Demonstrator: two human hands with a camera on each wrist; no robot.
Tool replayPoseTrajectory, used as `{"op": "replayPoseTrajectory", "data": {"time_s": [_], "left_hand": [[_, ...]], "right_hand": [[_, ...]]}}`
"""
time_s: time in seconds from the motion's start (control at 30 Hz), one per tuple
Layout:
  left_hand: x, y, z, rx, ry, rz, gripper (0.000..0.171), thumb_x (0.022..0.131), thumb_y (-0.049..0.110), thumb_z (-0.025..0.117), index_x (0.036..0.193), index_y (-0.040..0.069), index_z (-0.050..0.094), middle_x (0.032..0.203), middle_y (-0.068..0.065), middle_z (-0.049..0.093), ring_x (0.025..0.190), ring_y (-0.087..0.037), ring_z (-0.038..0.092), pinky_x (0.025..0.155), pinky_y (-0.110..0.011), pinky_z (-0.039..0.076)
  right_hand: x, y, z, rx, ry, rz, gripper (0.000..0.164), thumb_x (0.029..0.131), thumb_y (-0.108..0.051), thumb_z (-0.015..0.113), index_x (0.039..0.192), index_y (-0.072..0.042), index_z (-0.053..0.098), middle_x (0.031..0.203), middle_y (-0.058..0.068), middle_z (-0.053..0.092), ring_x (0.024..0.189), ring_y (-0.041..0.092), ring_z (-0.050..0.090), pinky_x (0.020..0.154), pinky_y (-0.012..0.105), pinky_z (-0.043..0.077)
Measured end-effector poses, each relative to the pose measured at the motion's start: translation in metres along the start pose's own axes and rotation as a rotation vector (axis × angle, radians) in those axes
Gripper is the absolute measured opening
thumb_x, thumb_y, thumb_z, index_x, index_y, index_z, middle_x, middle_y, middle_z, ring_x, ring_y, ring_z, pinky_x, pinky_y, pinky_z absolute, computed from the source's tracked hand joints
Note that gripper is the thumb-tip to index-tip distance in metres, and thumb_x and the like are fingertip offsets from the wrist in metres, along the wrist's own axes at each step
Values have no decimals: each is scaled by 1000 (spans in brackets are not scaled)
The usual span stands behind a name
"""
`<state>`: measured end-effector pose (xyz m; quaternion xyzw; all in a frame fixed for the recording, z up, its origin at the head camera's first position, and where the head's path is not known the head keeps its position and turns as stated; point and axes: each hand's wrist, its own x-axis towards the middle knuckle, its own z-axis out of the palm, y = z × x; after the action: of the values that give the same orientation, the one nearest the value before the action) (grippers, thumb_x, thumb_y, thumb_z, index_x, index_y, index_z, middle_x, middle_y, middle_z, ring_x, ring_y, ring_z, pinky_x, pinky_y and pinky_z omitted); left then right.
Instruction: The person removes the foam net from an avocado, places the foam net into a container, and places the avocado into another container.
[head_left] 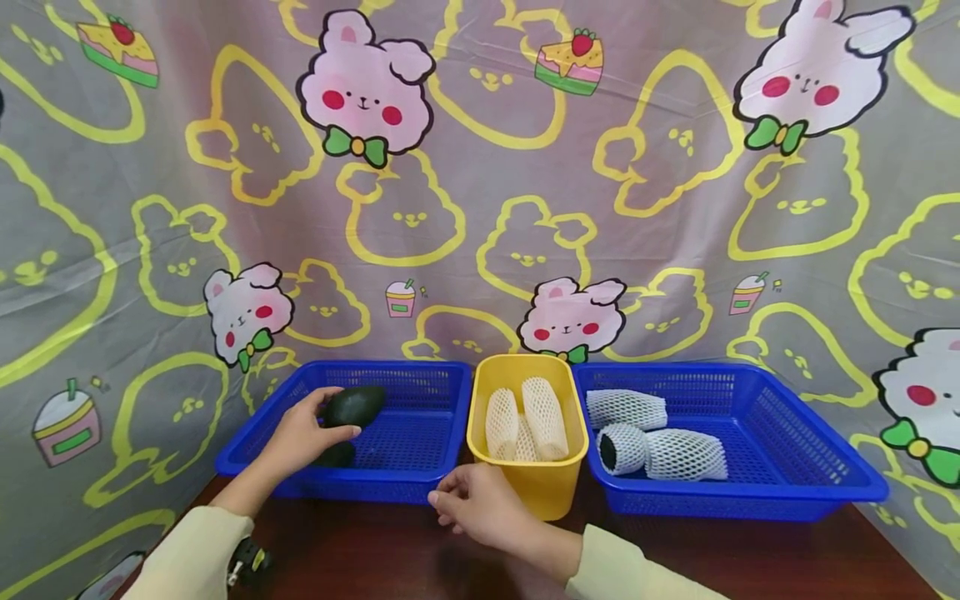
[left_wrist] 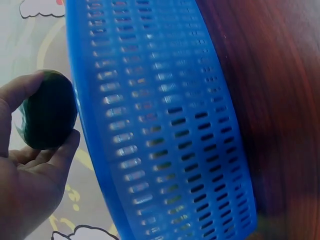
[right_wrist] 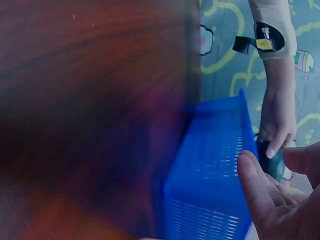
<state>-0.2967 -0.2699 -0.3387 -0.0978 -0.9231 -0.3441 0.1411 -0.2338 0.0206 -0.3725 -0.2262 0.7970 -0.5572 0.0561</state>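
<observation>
My left hand (head_left: 302,431) grips a dark green avocado (head_left: 356,407) between thumb and fingers, over the left part of the left blue basket (head_left: 408,481). In the left wrist view, the avocado (left_wrist: 49,110) shows above the basket's rim. Below it, a second dark avocado (head_left: 337,455) lies in the basket, partly behind my hand. My right hand (head_left: 483,506) hovers in front of the yellow bin (head_left: 542,492), fingers loosely bent, nothing in them. White foam net sleeves (head_left: 545,419) stand in that bin.
A right blue basket (head_left: 795,492) holds three net-sleeved pieces (head_left: 686,455); one shows a dark end (head_left: 608,454). Both baskets flank the yellow bin on a dark reddish wood table (head_left: 390,550). A patterned curtain (head_left: 480,183) hangs close behind.
</observation>
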Motion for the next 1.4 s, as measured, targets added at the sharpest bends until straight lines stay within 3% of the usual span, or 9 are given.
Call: {"op": "replayPoseTrajectory", "data": {"time_s": [0.17,0.33,0.7,1.4], "left_hand": [[7,-11,-1,48,-7,-33,80,82,35,78,141,-4,41,136,-30,46,116,-46,50,86,-55,48],[13,-21,-1,82,-18,-43,79,81,33,78,140,-5,41,136,-32,45,114,-47,50,85,-57,47],[25,-43,1,148,-38,-80,75,78,23,80,134,-11,43,127,-35,50,106,-47,54,83,-56,46],[52,-59,24,231,-113,-96,74,73,12,82,128,-17,43,123,-38,50,109,-52,51,87,-58,44]], "right_hand": [[2,12,10,146,20,84,13,90,-9,68,87,4,65,71,12,66,67,30,69,53,35,56],[8,24,19,321,50,116,15,93,-6,62,91,9,60,80,20,68,76,36,69,60,40,57],[17,27,30,570,142,152,13,99,-9,54,89,-1,51,86,21,69,78,26,70,68,37,57],[23,31,33,592,159,174,13,100,-7,51,88,-4,47,93,28,68,79,26,70,70,38,57]]}}
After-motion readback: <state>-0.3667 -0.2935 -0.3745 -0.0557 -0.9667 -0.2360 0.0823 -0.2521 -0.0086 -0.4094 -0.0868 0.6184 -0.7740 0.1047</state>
